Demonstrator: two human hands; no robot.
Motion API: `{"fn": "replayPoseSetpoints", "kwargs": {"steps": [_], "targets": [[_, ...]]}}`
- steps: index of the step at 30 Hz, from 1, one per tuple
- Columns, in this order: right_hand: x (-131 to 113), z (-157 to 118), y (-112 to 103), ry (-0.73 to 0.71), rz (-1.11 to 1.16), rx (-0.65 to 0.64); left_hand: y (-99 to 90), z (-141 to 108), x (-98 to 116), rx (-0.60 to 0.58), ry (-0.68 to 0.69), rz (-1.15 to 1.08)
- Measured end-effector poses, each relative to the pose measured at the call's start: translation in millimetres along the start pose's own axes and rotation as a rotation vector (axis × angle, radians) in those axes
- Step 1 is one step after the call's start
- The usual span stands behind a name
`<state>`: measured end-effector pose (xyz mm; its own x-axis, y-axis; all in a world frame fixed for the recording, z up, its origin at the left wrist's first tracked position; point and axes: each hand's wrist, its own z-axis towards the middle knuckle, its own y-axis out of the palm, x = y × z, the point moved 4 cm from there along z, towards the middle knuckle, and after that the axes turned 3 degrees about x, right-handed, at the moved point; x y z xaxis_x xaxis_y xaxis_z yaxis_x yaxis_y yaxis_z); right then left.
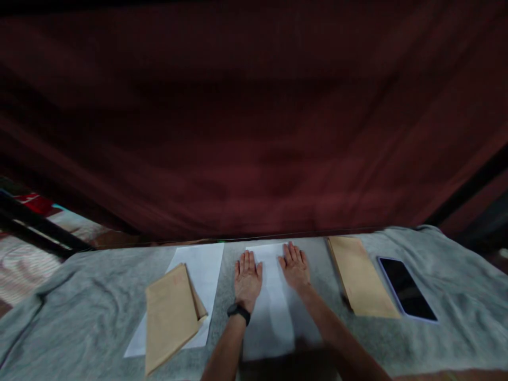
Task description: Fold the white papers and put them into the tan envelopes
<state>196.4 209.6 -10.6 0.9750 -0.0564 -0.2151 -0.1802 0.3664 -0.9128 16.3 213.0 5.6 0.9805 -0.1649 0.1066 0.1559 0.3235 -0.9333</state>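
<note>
A white sheet of paper [272, 317] lies lengthwise in front of me on the grey cloth. My left hand [248, 279] rests flat at its left edge, fingers stretched forward, a black watch [238, 313] on the wrist. Near the far right edge of the same sheet, my right hand [296, 267] lies palm down with its fingers out. Neither hand grips anything. The near end of the sheet is in shadow, and creases cannot be made out clearly.
To the left, folded brown envelopes [169, 312] lie on more white paper [208, 280]. A stack of brown envelopes [361, 278] lies on the right, beside a phone [407, 288] with a dark screen. Behind the grey cloth [95, 307] hangs a dark red curtain [254, 159].
</note>
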Motion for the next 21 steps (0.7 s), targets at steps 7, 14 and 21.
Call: {"fn": "replayPoseSetpoints", "kwargs": {"steps": [7, 14, 21], "targets": [[15.0, -38.5, -25.2, 0.059, -0.033, 0.106, -3.9, -3.3, -2.7, 0.008, -0.004, -0.027], [-24.6, -149.0, -53.0, -0.238, 0.015, 0.020, -25.9, -3.7, -2.7, -0.003, -0.001, -0.109], [-30.1, -161.8, -63.5, -0.194, 0.027, 0.039, -43.3, -104.2, 33.7, -0.065, 0.309, -0.192]]}}
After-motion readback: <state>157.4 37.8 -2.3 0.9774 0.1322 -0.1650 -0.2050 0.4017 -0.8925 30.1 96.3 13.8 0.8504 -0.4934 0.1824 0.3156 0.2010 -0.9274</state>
